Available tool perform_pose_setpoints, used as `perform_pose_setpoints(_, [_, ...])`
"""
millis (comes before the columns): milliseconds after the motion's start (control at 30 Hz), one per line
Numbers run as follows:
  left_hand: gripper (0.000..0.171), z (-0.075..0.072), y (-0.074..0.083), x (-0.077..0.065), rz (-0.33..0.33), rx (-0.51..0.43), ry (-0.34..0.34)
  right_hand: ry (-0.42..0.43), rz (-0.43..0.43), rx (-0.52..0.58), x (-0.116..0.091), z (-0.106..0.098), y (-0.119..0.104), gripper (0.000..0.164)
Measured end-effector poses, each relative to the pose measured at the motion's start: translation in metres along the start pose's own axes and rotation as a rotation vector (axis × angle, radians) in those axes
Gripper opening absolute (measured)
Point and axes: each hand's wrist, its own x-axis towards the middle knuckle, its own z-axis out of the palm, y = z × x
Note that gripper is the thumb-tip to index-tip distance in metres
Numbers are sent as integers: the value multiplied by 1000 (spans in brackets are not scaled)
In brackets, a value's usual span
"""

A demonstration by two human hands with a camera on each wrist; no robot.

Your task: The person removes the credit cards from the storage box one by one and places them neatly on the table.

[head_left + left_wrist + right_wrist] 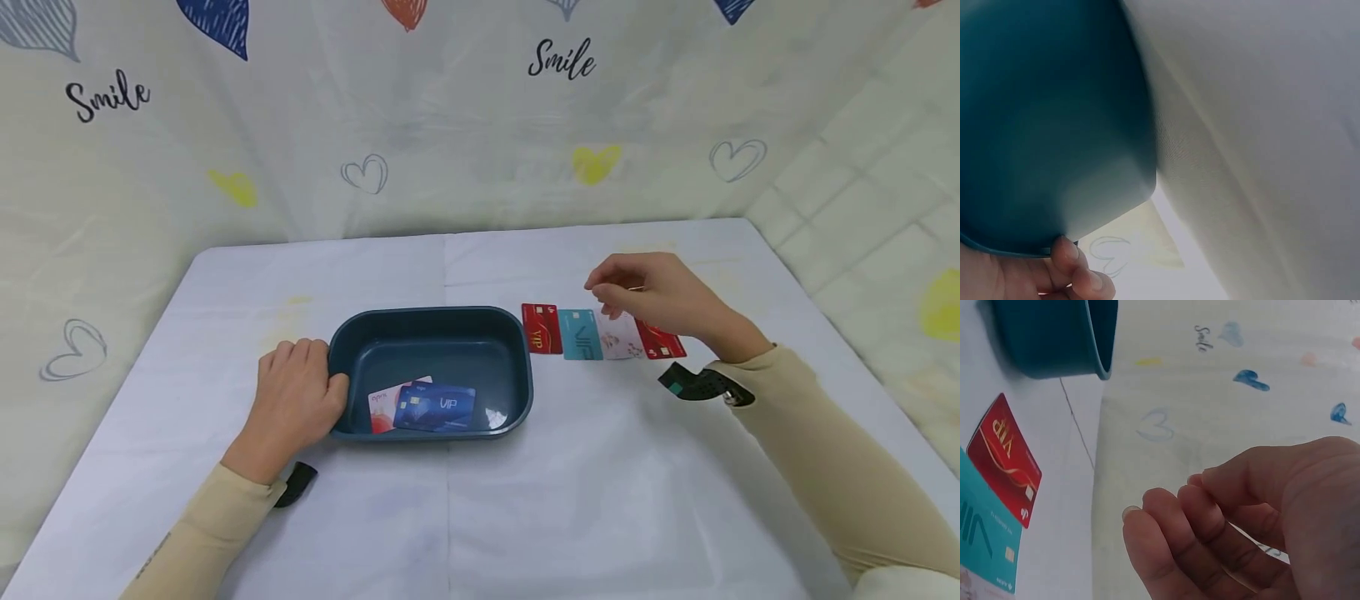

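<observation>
My left hand [296, 396] grips the left end of a dark teal rectangular basin [431, 314], with the thumb at the rim. Inside it, a blue VIP card [442, 407] overlaps a pink and white card [382, 408]. To the right of the basin lies a row of cards: a red VIP card [542, 329], a teal VIP card [580, 335], a pale floral card [621, 340] and another red card [663, 342]. Above the row's right part hovers my right hand [660, 296], its fingers loosely curled. The right wrist view shows nothing between its fingertips [1160, 512].
A white cloth covers the table [585, 492]. Behind it hangs a pale curtain [472, 117] printed with hearts and "Smile". Black wrist straps [705, 385] are worn over the beige sleeves [810, 442].
</observation>
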Motion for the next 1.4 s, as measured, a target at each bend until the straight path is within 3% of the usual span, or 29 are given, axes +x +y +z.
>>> perform_pose_setpoints(367, [16,2,-1,-1,2,9,19,-83,-202,44,17,24,-34,9])
perform_pose_setpoints(733, [15,4,-2,1,6,10,40,-183,-364,102,30,46,-60,10])
perform_pose_setpoints(1133, [17,4,-3,5,-2,23,24,-201,-494,78,43,56,-95,10])
perform_pose_setpoints(1400, [19,1,-3,5,0,33,7,-229,-528,110,54,68,-113,10])
